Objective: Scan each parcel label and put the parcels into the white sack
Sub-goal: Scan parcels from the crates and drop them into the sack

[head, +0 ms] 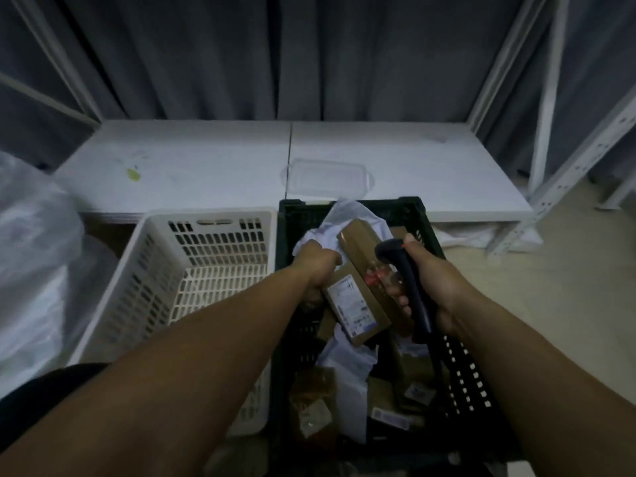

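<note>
Now: left grip curled tight round the left edge of a brown parcel, lifting it over the black crate. White label face up, print too blurred to read.

Right grip wrapped round the handle of a black scanner, thumb on top, fingers closed underneath. Scanner head points left toward the parcel.

Between the two grips, just right of the labelled parcel, a second, longer brown box. Red glow on its surface, just below the scanner head. Cannot tell whether either grip carries this box.

Under both grips: crate holds more brown parcels and crumpled white mailer bags, all jumbled.

Just left of the left grip: white slatted basket, touching the crate's side. Well beyond that, far left: the white sack, translucent, bulging.

Ahead of both grips: white desk with a clear plastic lid on it. Grey curtain behind. White shelf frame off past the right grip.
</note>
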